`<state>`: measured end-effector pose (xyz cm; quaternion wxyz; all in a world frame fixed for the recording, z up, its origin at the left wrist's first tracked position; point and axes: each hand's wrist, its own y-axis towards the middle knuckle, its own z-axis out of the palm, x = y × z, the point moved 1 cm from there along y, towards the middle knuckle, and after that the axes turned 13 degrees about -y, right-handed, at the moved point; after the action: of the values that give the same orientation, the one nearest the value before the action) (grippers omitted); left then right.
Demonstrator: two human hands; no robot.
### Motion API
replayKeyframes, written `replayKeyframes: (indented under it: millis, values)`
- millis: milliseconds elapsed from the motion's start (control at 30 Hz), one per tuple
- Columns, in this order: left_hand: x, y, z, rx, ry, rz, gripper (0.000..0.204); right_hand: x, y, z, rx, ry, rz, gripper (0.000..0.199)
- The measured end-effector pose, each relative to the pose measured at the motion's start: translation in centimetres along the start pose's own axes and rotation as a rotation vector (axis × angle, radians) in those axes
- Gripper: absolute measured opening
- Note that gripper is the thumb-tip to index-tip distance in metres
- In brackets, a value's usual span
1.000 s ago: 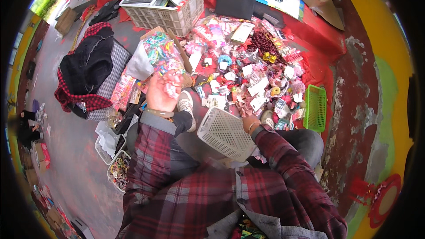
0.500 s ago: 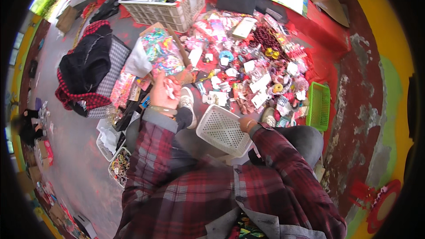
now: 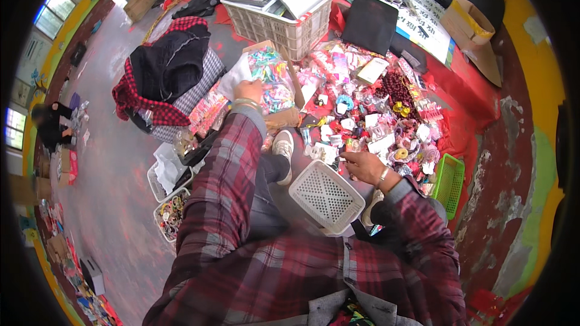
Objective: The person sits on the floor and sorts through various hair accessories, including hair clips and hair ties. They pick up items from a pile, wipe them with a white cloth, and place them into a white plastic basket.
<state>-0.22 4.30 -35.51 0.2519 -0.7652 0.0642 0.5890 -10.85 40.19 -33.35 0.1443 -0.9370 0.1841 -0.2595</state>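
My left hand (image 3: 248,91) reaches to the near left edge of a cardboard box (image 3: 298,92), its fingers curled beside a white plastic sheet (image 3: 237,76). What lies in those fingers is hidden. Inside the box is a clear bag of small multicoloured pieces (image 3: 270,72). My right hand (image 3: 365,168) hovers just past the white perforated basket (image 3: 328,197), fingertips drawn together; anything between them is too small to name. The basket is tilted between my legs, with nothing visible in it. White cards (image 3: 324,153) lie near my right fingertips.
A wide heap of hair ties and packaged trinkets (image 3: 386,108) spreads ahead on red cloth. Behind stands a grey crate (image 3: 284,30) of flat items. A green basket (image 3: 447,186) sits at right; clothing (image 3: 169,66) and a small basket of bands (image 3: 171,215) lie left.
My right hand has let go of the white basket's rim and moved toward the heap. My left hand, earlier palm-up with something pale, has turned over and gone forward to the box. The view has shifted.
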Motion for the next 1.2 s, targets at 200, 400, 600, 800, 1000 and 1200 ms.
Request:
replayKeyframes:
  millis: [200, 400, 600, 800, 1000, 1200]
  values:
    - [-1.2, 0.6, 1.2, -0.144, 0.659, -0.017, 0.071, -1.1, -2.4, 3.1, -0.060, 0.163, 0.032, 0.035]
    - [2.8, 4.5, 0.1, 0.143, 1.197, 0.154, 0.054, 0.8, -2.9, 5.6, 0.111, 0.005, -0.022, 0.035]
    - [4.8, 9.8, -2.9, 0.048, 1.119, 0.331, 0.040, -0.7, -3.1, 7.0, 0.024, 0.077, -0.086, 0.037]
    - [0.4, 5.1, -0.9, -0.063, 0.950, 0.164, 0.046, -2.4, -2.7, 7.3, -0.034, 0.024, 0.010, 0.036]
    - [-0.2, 2.2, 1.7, -0.108, 0.984, 0.005, 0.043, -1.2, -3.0, 6.1, 0.032, 0.039, -0.012, 0.037]
    - [1.5, 4.1, 1.4, -0.086, 1.042, 0.048, 0.033, -2.5, -2.5, 7.2, 0.008, 0.065, -0.011, 0.035]
